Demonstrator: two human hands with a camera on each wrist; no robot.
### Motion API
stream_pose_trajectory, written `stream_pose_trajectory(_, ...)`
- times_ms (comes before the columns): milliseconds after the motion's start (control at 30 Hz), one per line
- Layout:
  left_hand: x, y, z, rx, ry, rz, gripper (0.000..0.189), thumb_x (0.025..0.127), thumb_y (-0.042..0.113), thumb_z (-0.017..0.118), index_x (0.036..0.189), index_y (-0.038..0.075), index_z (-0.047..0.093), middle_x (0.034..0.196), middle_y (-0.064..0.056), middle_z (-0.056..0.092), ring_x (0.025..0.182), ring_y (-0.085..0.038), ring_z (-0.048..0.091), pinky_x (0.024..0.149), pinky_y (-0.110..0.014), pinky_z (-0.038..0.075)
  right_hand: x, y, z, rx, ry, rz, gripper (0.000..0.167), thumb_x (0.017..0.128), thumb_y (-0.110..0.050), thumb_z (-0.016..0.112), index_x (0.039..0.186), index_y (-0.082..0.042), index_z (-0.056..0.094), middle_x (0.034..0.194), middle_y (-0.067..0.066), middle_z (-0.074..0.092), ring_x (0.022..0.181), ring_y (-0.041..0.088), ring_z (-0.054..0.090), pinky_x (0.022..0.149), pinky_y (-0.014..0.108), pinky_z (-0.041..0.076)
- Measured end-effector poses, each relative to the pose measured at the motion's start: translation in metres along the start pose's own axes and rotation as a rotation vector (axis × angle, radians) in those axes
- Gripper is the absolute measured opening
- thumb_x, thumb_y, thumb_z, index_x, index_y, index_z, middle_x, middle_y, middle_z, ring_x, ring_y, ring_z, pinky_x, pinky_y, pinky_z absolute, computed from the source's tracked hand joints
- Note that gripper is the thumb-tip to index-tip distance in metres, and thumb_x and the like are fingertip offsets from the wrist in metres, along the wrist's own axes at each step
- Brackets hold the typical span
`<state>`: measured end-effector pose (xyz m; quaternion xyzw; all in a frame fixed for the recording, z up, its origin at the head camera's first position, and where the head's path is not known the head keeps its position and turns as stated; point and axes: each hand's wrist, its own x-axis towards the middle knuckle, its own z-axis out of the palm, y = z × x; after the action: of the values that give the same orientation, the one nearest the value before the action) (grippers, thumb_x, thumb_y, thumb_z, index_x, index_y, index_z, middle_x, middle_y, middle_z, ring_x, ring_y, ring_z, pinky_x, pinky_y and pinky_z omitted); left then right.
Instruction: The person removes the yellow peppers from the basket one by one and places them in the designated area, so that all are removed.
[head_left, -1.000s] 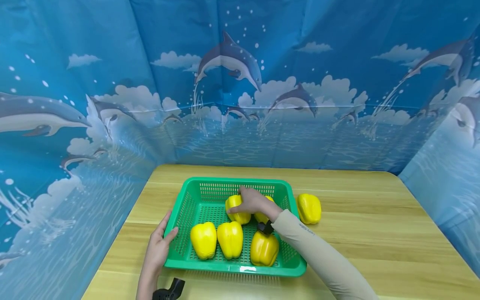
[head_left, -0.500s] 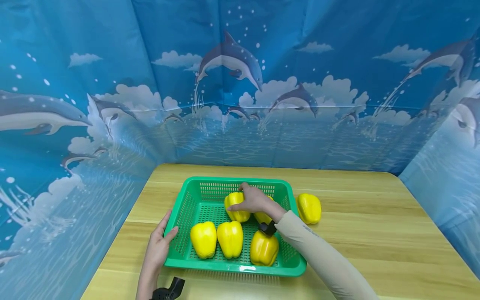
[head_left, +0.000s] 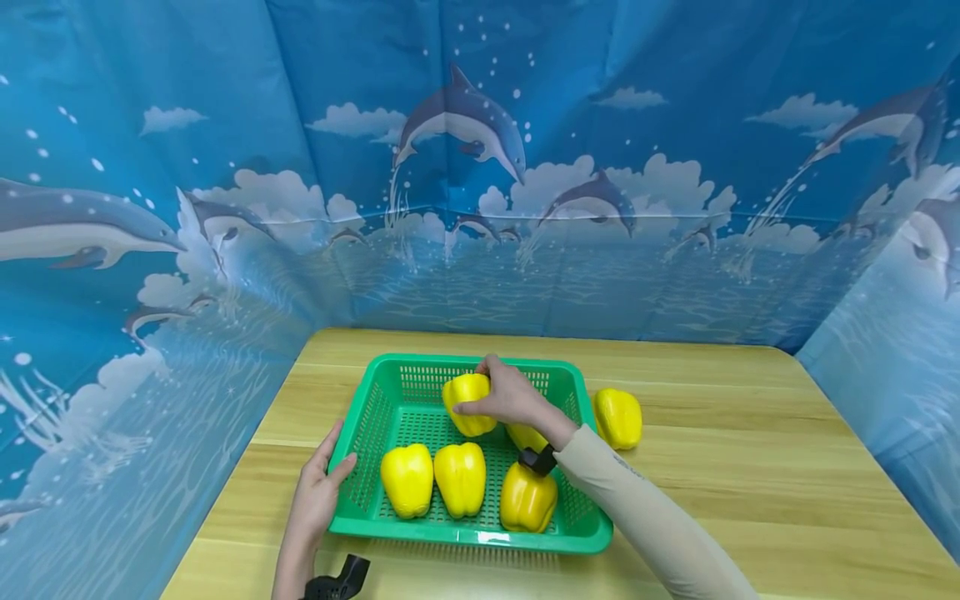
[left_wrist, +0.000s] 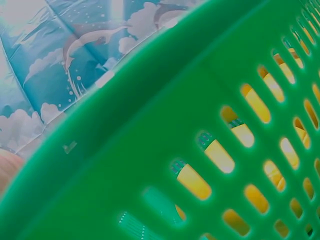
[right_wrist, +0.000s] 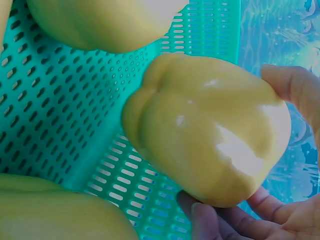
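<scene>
A green plastic basket [head_left: 420, 535] with slotted walls stands on the table. My right hand [head_left: 516, 395] reaches over its back part and grips a yellow bell pepper [head_left: 468, 406]. The right wrist view has this bell pepper [right_wrist: 210, 130] between the thumb and the fingers. Another yellow bell pepper [head_left: 527, 437] lies partly hidden under the right wrist. Along the basket's front side sit a left bell pepper [head_left: 407, 481], a middle bell pepper [head_left: 461, 479] and a right bell pepper [head_left: 528, 497]. At the basket's left wall, my left hand [head_left: 318, 492] holds the rim, its fingers partly hidden outside.
One more yellow bell pepper [head_left: 618, 418] lies outside the basket, close to its right wall. Under everything is a wooden table [head_left: 750, 467] with rounded back corners. A blue dolphin-print curtain [head_left: 480, 275] hangs behind the table and at both sides.
My right hand has lifted the gripped bell pepper a little, moving it up and slightly left in the head view. The left hand keeps its place on the basket.
</scene>
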<state>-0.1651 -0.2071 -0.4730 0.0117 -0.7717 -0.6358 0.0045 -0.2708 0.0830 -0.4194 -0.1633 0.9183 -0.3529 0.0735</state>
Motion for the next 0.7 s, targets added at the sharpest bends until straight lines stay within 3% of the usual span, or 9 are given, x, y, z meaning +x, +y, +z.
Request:
stream_pose_trajectory(400,0.000,0.000,0.000,-0.012,-0.007,-0.006,0.058,0.102,0.011,0.043,0.153,0.009,0.016,0.157,-0.011,0.009,0.142,-0.028,0.004,0.112,-0.049,0.010,-0.008,-0.002,-0.006,0.087,0.154,-0.064,0.064,0.077,-0.048,0.076,0.122,-0.010,0.051,0.102,0.004,0.059,0.080,0.015,0.057,0.064,0.031,0.049)
stream_pose_trajectory(700,0.000,0.001,0.000,-0.019,-0.007,-0.012,0.058,0.102,0.011,0.043,0.153,0.009,0.016,0.157,-0.010,0.009,0.142,-0.027,0.004,0.112,-0.048,0.011,-0.016,-0.005,-0.014,0.165,0.257,-0.126,0.064,0.078,-0.050,0.074,0.125,-0.013,0.051,0.113,0.003,0.056,0.090,0.022,0.055,0.064,0.032,0.050)
